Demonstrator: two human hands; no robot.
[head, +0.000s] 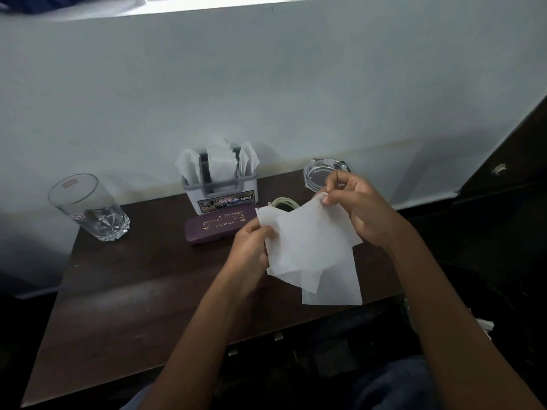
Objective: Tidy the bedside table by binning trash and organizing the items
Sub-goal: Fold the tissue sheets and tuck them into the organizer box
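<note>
Two tissue sheets (pixel 310 247) perhaps, left hand (pixel 251 253), right hand (pixel 358 211) pinching corners

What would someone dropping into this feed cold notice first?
The white tissue stands out most, held above the dark table between the left hand, gripping its left edge, and the right hand, pinching its top corner. Next comes the tall glass at the table's left rear, then the tissue-stuffed holder against the wall with a purple case in front.
</note>
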